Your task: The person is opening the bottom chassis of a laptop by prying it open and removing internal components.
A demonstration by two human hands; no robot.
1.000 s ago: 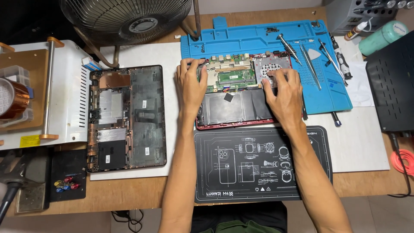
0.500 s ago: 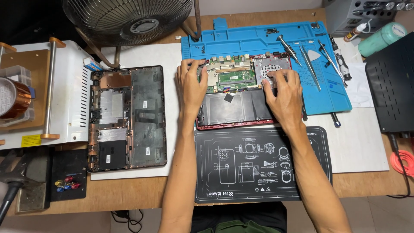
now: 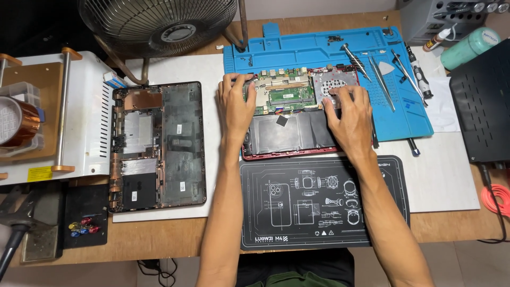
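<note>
Head view | opened red laptop (image 3: 297, 125): green board, dark battery exposed | left hand (image 3: 235, 106), right hand (image 3: 348, 114): grip open, flat on it

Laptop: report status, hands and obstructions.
Left hand and right hand flat on open laptop, gripping nothing. Board exposed. Tools on blue mat beside right hand.

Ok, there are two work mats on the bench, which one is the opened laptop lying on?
The blue mat at the back; the opened laptop overlaps it, while the black mat nearer the person carries only printed diagrams.
</note>
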